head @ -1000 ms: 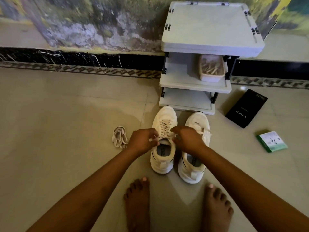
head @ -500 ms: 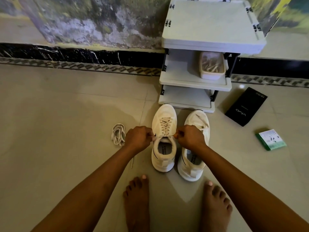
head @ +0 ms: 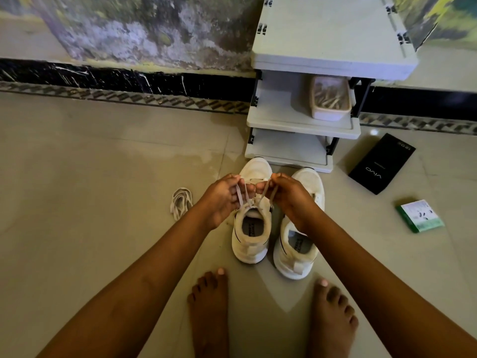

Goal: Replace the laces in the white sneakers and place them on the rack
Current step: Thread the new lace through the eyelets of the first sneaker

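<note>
Two white sneakers stand side by side on the floor, toes toward the grey rack (head: 304,125). Over the left sneaker (head: 251,233), my left hand (head: 222,197) pinches one end of its lace (head: 241,196) and my right hand (head: 286,195) pinches the other end. Both ends run up from the top eyelets and cross between my hands. The right sneaker (head: 296,251) lies partly under my right wrist; its lacing is hidden. A loose bundle of laces (head: 180,202) lies on the floor left of my left hand.
A small tub of clips (head: 330,99) sits on the rack's middle shelf. A black box (head: 382,164) and a green-white packet (head: 419,215) lie on the floor to the right. My bare feet (head: 209,306) stand just behind the sneakers. The wall runs close behind the rack.
Both hands have lifted from the sides of the left sneaker's opening and come closer together over its tongue, drawing the two lace ends upward. The view has moved in closer.
</note>
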Demonstrator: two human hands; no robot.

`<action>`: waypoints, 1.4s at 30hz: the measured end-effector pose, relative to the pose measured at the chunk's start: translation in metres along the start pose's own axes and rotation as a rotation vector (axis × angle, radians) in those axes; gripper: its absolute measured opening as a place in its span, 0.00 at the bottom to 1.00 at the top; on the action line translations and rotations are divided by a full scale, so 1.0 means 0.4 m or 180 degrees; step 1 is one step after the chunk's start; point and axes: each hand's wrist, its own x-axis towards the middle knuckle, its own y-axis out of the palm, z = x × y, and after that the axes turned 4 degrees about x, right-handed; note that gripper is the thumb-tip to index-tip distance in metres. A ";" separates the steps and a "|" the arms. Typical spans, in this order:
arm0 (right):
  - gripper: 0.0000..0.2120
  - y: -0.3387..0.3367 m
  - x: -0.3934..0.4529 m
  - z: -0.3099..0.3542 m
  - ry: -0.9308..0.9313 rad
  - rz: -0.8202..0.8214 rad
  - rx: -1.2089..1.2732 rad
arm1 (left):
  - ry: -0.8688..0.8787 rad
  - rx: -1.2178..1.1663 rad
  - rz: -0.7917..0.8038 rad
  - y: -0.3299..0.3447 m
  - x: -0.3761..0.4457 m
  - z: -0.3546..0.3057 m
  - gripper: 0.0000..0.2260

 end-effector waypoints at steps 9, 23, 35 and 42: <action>0.11 -0.004 0.016 -0.033 -0.0018 0.0220 -0.0322 | 0.0112 0.0354 -0.0236 0.002 0.017 0.021 0.07; 0.11 0.001 0.005 -0.052 -0.0253 0.0428 -0.1050 | 0.0170 0.0859 -0.0213 -0.007 0.027 0.044 0.12; 0.12 -0.011 -0.006 -0.047 0.0155 0.0639 -0.1252 | 0.0231 0.1097 0.0190 -0.020 0.014 0.071 0.07; 0.04 0.001 -0.010 -0.049 0.0278 0.0428 -0.1156 | 0.0230 0.0982 0.0209 -0.023 0.011 0.073 0.10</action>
